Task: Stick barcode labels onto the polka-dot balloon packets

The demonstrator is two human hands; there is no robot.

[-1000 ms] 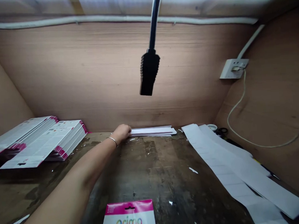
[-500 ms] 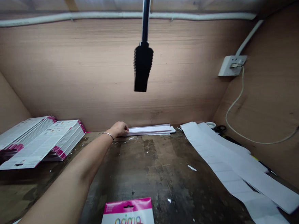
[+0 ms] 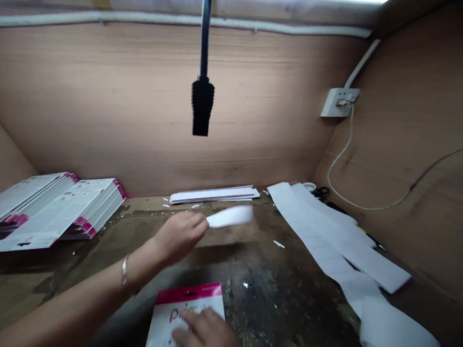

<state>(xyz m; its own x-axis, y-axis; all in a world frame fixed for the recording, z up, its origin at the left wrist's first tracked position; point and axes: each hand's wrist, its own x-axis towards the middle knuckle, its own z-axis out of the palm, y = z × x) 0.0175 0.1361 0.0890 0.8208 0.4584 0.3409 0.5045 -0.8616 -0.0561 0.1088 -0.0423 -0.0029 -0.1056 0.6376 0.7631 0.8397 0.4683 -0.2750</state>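
Lifting a white paper strip (image 3: 230,216) clear of its stack (image 3: 213,195), our left hand (image 3: 180,238) now pinches it in the air, while our open right hand (image 3: 205,338) presses flat on a pink-topped printed card (image 3: 188,294) on the scarred workbench (image 3: 287,296).

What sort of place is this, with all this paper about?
Probably a small packing workshop: stacked printed cards with pink edges, a "prima" card under one hand, a white slip in the other hand, and long white paper strips on a worn workbench.
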